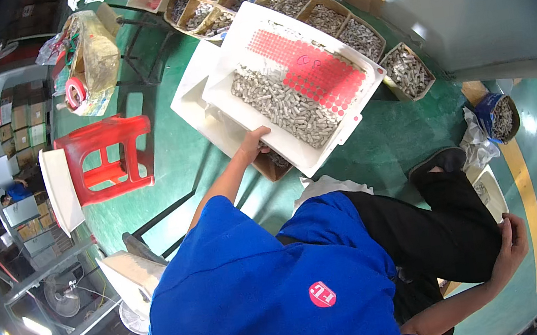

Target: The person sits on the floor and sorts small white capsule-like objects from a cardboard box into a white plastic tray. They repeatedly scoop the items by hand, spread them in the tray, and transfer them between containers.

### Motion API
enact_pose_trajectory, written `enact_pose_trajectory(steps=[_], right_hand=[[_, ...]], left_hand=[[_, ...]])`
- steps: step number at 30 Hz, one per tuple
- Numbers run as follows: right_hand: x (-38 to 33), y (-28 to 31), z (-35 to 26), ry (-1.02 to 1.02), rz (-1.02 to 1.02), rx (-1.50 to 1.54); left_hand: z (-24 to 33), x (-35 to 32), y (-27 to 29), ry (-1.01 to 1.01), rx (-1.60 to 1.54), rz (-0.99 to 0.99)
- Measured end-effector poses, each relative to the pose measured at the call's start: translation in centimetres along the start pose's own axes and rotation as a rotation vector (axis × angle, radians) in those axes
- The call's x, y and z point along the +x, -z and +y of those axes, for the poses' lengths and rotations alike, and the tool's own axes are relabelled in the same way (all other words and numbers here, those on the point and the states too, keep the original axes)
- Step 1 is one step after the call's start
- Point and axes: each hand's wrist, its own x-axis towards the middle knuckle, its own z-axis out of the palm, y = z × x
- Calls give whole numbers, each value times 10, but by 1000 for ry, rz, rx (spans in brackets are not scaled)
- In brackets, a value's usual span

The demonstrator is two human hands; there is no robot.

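My left hand (253,144) grips the near left edge of a white plastic tray (224,95), which sits tilted in front of me. Many small silver-grey pieces (284,108) lie heaped in the tray; their exact kind is too small to make out. Across its far part lies a sheet with red dots (317,69). Beneath the tray, a second white tub (194,89) and part of a brown box (270,170) show. My right hand (511,245) rests beside my bent knee, fingers loosely extended, with nothing seen in it.
Divided boxes (198,19) and cut-open containers (405,71) of similar small pieces line the far side. A blue-wrapped tub (498,117) stands at the right. To the left are a red plastic stool (112,162) and a bag-lined bin with a pink tape roll (75,92).
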Motion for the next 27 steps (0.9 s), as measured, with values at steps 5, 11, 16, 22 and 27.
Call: enact_pose_trajectory(steps=[5, 11, 16, 22, 27], right_hand=[[-4, 1, 12, -3, -12, 40], [-2, 0, 6, -13, -45, 85], [-2, -6, 0, 8, -3, 112], [-2, -2, 11, 46, -10, 99], [-6, -3, 14, 44, -24, 105]], left_hand=[[-11, 11, 16, -41, 6, -113], [-18, 12, 12, -54, -44, -122], [-24, 12, 5, -75, -200, -99], [-20, 10, -7, -58, -261, 18], [-8, 5, -5, -28, -153, 14]])
